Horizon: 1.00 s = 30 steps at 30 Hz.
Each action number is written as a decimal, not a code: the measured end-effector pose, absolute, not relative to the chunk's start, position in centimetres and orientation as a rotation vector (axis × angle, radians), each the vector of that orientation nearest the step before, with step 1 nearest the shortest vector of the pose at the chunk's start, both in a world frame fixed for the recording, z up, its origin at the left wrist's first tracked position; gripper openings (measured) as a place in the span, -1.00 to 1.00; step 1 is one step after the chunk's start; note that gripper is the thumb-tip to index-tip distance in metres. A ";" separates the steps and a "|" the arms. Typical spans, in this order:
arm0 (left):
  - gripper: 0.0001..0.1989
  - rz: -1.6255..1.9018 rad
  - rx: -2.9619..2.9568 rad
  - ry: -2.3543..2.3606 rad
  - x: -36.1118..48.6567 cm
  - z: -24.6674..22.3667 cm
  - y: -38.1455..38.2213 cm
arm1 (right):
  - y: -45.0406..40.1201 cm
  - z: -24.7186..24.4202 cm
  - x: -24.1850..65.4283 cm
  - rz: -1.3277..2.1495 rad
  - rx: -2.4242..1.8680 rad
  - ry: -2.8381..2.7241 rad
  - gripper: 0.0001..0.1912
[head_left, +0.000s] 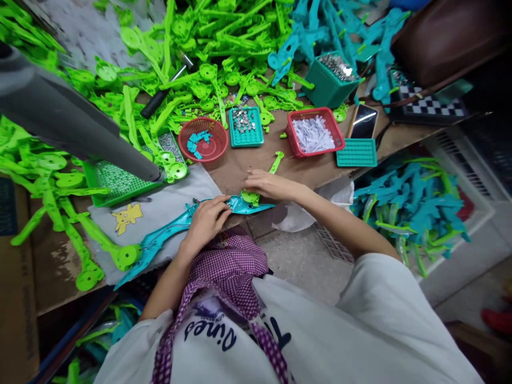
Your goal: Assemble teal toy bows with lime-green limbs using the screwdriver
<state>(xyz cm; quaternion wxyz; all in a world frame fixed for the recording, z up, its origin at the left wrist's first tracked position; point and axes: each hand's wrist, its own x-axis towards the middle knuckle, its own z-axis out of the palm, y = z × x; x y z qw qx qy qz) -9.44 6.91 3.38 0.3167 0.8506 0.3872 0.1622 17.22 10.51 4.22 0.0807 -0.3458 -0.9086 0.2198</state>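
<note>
A long turquoise plastic shell [160, 234] lies along the table's front edge, its hollow side up, with a thin wire inside. My left hand [210, 218] rests over its middle, fingers bent down onto it and closed. At the shell's right end, my right hand [269, 184] has its fingertips bunched at a round lime-green plastic part [250, 198]; the fingers partly hide what they grip. The stem of a green plastic arm [277, 162] shows just beyond that hand. Under the shell's left half is a grey cloth [160, 208] with a yellow cartoon figure.
Heaped green parts [236, 32] and turquoise shells [312, 26] cover the back. Nearer stand a round red basket [222, 152], a teal tray [247, 141] of metal pieces and a red basket [294, 144] of white strips. A hammer [160, 96] and dark grey post [80, 112] are left.
</note>
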 end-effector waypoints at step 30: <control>-0.85 0.106 2.144 0.949 -10.0 6.6 8.7 | 10.0 3.9 16.9 0.602 -1.012 -2.707 -0.63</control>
